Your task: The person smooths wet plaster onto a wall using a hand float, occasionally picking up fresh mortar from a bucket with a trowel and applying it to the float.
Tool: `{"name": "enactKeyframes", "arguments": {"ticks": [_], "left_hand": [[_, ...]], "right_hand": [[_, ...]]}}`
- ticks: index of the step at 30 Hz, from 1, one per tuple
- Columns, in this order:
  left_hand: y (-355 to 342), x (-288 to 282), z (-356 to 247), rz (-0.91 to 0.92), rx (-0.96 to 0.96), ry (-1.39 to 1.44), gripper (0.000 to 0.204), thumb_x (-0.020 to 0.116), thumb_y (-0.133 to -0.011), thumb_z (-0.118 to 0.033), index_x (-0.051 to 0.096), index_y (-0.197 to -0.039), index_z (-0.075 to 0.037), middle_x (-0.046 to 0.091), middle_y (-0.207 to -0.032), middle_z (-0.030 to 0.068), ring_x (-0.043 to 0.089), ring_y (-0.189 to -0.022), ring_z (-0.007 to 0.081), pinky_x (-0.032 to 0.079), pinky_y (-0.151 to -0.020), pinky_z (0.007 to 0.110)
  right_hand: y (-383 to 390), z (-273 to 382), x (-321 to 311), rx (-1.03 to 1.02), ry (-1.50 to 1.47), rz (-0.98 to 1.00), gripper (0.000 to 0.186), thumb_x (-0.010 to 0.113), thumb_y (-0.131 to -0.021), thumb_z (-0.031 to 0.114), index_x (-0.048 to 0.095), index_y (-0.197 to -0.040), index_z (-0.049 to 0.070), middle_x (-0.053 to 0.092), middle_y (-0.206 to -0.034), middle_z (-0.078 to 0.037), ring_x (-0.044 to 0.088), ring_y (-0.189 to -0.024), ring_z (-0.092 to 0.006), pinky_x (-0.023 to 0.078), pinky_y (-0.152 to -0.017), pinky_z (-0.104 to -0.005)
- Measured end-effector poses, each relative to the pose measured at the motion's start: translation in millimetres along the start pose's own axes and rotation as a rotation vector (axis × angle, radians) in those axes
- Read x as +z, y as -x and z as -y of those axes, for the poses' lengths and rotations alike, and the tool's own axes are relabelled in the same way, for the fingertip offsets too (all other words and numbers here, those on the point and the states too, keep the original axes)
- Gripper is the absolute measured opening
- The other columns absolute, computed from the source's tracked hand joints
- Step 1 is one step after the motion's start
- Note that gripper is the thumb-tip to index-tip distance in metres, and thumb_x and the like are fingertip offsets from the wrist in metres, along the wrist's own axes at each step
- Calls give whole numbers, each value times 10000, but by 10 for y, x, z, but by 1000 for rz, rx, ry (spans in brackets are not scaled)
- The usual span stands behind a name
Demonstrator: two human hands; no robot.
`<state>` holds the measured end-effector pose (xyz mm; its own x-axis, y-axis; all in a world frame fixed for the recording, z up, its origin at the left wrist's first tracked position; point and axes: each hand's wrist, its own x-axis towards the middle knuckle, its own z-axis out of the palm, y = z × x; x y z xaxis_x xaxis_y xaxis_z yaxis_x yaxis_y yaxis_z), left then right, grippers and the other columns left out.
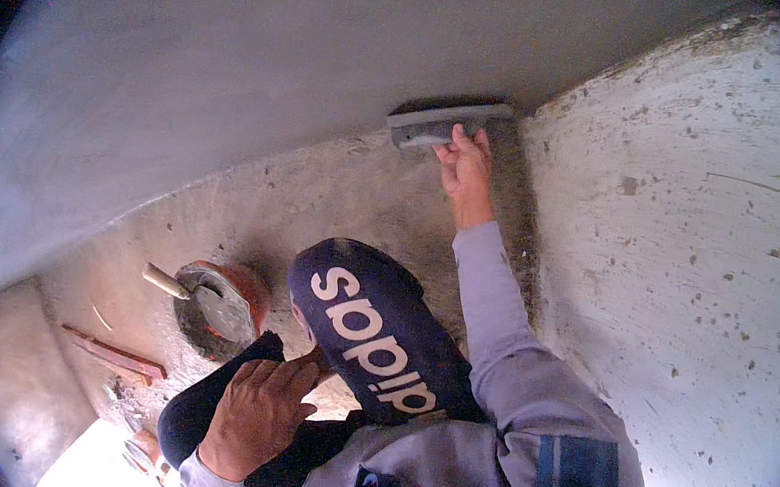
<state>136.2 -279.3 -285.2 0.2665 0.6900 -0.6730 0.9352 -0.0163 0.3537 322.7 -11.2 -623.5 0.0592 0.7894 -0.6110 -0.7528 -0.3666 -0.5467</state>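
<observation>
My right hand (461, 165) grips a grey plastering float (413, 123), held against the foot of the smooth grey plastered wall (259, 46), close to the corner. My left hand (255, 411) rests over my dark-trousered leg, its fingers loosely bent and holding nothing that I can see. Beside my bent knee (321, 255), a reddish bucket (261, 298) holds grey mortar, with a pale-handled tool (162, 278) lying in it.
A speckled white wall (675, 276) runs along the right. The rough floor (366, 202) has a reddish wooden strip (113, 351) at the left, near a step or ledge (19, 374). Small items (145, 451) lie at the lower left, partly washed out by glare.
</observation>
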Motion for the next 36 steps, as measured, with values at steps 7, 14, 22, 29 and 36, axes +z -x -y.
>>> {"name": "enactKeyframes", "arguments": {"ticks": [7, 14, 22, 29, 36], "left_hand": [[-89, -93, -37, -124, 115, -31, 461, 683, -809, -203, 553, -1218, -37, 641, -1038, 123, 610, -933, 306, 471, -864, 415], [-197, -49, 30, -125, 130, -8, 387, 706, -780, -200, 599, -1109, -27, 624, -971, 163, 623, -891, 354, 496, -801, 446], [-40, 92, 8, -106, 88, -4, 423, 652, -848, -235, 566, -1212, -35, 640, -975, 152, 624, -924, 334, 483, -849, 439], [492, 75, 20, -169, -97, 203, 435, 659, -844, -208, 580, -1220, -4, 649, -1135, 193, 616, -1031, 378, 475, -921, 447], [636, -393, -84, -226, -131, 182, 458, 670, -849, -256, 592, -1212, 12, 633, -1155, 240, 605, -1048, 415, 467, -943, 475]], "right_hand": [[1347, 799, 1170, -364, 244, 242, 432, 708, -860, 59, 477, -1225, 78, 597, -1091, -67, 611, -967, -195, 509, -777, -393], [1605, 573, 794, -122, 11, 184, 549, 668, -914, 119, 386, -1384, 94, 564, -1225, -89, 536, -1168, -199, 545, -786, -386], [-69, 387, -142, -79, 83, -167, 737, 724, -880, 142, 279, -1468, 146, 539, -1200, -93, 554, -891, -220, 523, -719, -380], [1126, 509, 1271, -649, 283, 121, 502, 723, -845, 47, 460, -1265, -31, 571, -1127, -113, 565, -937, -158, 496, -743, -342], [2307, 303, 1951, -1020, 427, 899, 557, 624, -893, 217, 415, -1335, -49, 549, -1221, -208, 590, -1075, -303, 489, -865, -416]]}}
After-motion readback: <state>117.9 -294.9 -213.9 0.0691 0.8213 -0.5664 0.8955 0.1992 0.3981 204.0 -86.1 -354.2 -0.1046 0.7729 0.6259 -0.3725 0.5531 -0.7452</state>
